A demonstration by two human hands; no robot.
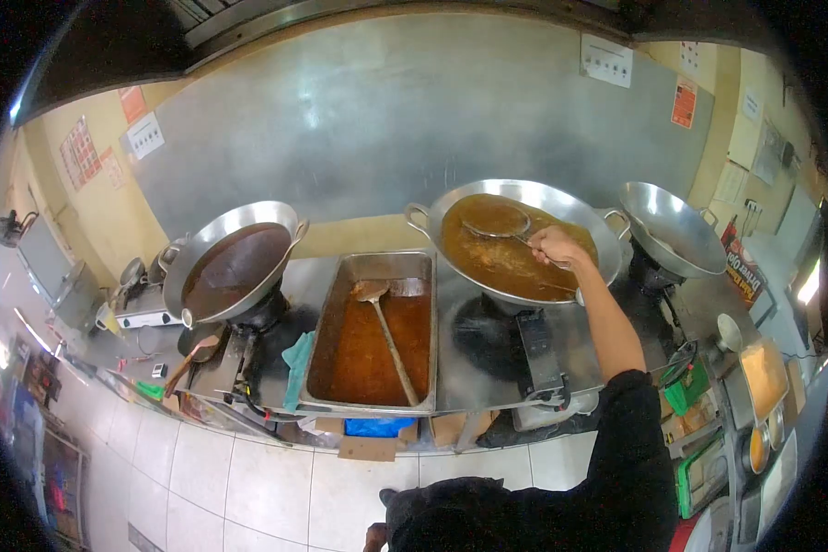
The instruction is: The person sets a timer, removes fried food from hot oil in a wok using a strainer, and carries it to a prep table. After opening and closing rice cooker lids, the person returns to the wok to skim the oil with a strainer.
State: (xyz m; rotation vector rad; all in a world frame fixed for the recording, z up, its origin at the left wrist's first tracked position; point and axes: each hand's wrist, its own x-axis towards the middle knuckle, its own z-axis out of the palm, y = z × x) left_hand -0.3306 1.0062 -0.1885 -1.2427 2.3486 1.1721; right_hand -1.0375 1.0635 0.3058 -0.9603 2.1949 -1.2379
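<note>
My right hand (554,247) is closed round the handle of a round strainer (495,219), whose mesh head rests at the surface of the brown liquid in a large wok (511,190). Left of that wok, a rectangular metal tray (317,379) holds orange-brown sauce, with a long-handled spatula (391,342) lying in it. At the bottom edge, my left hand (375,537) hangs low beside my dark clothing. It is small and partly cut off, so its fingers cannot be made out.
A wok of dark liquid (281,213) stands at the left, and another wok (676,221) at the right. A teal cloth (296,368) hangs by the tray. Burners sit under the woks. Bowls and a yellowish tray (764,379) are at the far right.
</note>
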